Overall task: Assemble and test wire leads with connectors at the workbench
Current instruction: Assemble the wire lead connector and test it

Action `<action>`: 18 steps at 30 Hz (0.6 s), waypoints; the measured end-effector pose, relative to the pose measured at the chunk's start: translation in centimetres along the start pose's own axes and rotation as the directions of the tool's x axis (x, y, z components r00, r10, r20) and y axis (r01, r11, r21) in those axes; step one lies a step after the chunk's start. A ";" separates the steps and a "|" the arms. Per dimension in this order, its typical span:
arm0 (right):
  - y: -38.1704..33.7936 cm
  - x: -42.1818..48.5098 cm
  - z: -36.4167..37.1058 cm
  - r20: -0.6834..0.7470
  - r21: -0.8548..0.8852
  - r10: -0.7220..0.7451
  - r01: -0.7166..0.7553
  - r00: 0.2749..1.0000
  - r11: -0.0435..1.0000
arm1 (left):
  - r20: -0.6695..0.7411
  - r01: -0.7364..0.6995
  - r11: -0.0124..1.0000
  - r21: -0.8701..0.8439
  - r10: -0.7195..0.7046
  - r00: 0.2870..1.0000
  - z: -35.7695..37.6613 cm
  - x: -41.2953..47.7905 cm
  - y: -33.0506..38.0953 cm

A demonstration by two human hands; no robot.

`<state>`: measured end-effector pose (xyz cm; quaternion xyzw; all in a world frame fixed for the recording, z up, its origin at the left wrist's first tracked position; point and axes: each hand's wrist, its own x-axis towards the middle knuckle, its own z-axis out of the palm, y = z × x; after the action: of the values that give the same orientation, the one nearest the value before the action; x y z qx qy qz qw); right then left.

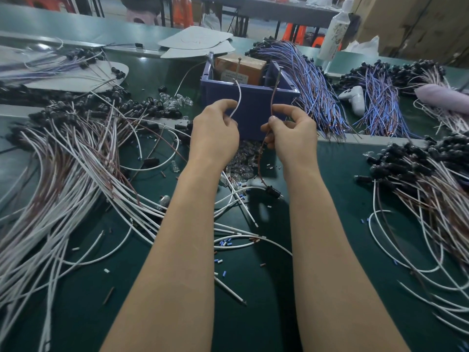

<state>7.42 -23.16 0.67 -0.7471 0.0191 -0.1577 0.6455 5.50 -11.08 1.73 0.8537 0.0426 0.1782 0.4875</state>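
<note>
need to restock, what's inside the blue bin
A labelled brown cardboard box sits in the blue bin, with metal rods standing up beside it. The bin's front wall hides anything lower down.

No text is legible. A white label [234, 78] on the brown box [245, 65] inside the blue bin [253, 104] carries print too blurred to read. Markings on the bottle [333, 31] are likewise unreadable.

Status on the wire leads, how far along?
Done, apparently: left pile and right pile of leads with black connectors. In hand: left hand pinches a white wire, right hand a brown wire, tips raised toward the blue bin. Remaining: loose white wires and clear bulbs on the mat.
</note>
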 end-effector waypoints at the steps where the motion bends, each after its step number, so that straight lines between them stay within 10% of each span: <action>1: 0.0 0.0 0.0 0.001 -0.002 0.000 0.000 1.000 1.000 | 0.000 -0.003 1.000 -0.003 0.003 1.000 0.0 0.0 0.0; 18: 0.0 0.2 -0.2 0.015 0.000 0.014 -0.014 1.000 1.000 | 0.005 0.002 1.000 0.009 -0.002 1.000 0.1 0.0 0.0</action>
<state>7.51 -23.39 0.76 -0.7480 0.0194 -0.1473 0.6469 5.55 -11.11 1.70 0.8564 0.0430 0.1751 0.4838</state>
